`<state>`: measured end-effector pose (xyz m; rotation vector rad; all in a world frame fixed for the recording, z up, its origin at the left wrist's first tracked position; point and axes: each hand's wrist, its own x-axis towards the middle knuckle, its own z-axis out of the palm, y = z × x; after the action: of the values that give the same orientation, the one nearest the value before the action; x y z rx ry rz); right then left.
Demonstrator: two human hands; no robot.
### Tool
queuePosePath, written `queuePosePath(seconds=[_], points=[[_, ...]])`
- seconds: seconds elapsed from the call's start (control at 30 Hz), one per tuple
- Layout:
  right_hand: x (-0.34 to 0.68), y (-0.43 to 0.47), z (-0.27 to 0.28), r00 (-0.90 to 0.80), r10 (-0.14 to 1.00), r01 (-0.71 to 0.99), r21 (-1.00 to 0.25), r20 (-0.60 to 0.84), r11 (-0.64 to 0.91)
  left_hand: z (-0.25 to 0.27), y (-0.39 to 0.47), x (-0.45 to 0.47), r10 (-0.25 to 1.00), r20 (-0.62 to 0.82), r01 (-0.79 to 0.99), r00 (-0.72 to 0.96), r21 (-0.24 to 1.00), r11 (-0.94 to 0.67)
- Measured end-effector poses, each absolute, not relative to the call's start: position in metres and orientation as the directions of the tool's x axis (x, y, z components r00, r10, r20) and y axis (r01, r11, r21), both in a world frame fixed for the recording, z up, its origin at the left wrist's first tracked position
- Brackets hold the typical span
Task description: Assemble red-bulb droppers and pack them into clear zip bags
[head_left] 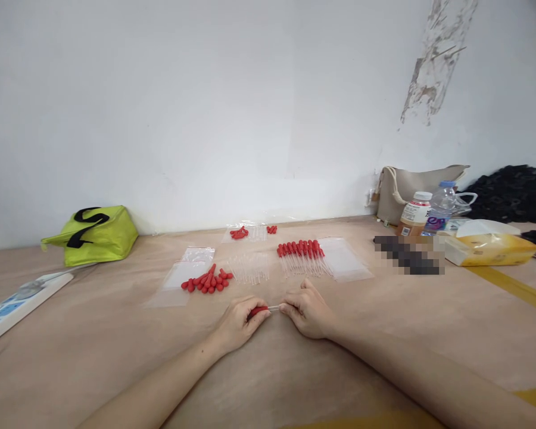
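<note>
My left hand (242, 322) is closed around a red rubber dropper bulb (258, 310). My right hand (307, 311) pinches a thin clear dropper tube (273, 308), whose near end meets the mouth of the bulb; how far in it sits I cannot tell. Beyond my left hand lies a pile of loose red bulbs (208, 280) on a clear plastic bag (172, 289). Several bare clear tubes (250, 268) lie in a row to its right. Farther right, assembled droppers with red bulbs (300, 249) are lined up side by side.
Bagged red bulbs (239, 233) lie by the wall, and a flat clear bag (346, 259) is at the right. A green bag (100, 235) and a power strip (27, 304) are at left. Bottles (415, 214), a tissue pack (491, 250) and a beige bag (390, 193) stand at right.
</note>
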<state>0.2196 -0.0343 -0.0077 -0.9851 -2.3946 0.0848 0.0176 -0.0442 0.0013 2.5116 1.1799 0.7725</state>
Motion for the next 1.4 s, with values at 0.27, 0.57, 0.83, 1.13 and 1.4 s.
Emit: queuePosePath(seconds=[0.27,0.57,0.83,1.13,1.4], points=[[0.21,-0.036,-0.007,-0.549,0.753,0.66,-0.365,0.363,0.657,0.002,-0.039,0.014,0.7,0.371,0.573,0.61,0.404,-0.713],[0.21,-0.043,0.01,-0.603,0.691,0.57,-0.391,0.399,0.723,0.011,-0.031,0.004,0.659,0.467,0.487,0.589,0.445,-0.751],[0.238,-0.018,0.017,-0.422,0.889,0.63,-0.649,0.177,0.428,-0.005,-0.032,0.001,0.787,0.521,0.623,0.332,0.505,-0.597],[0.242,0.056,0.03,0.121,0.969,0.83,-0.558,0.215,0.02,0.0,-0.031,0.002,0.785,0.376,0.638,0.491,0.458,-0.619],[0.22,0.08,0.02,0.215,0.961,0.891,-0.438,0.176,-0.119,-0.001,-0.03,0.001,0.785,0.362,0.635,0.502,0.463,-0.619]])
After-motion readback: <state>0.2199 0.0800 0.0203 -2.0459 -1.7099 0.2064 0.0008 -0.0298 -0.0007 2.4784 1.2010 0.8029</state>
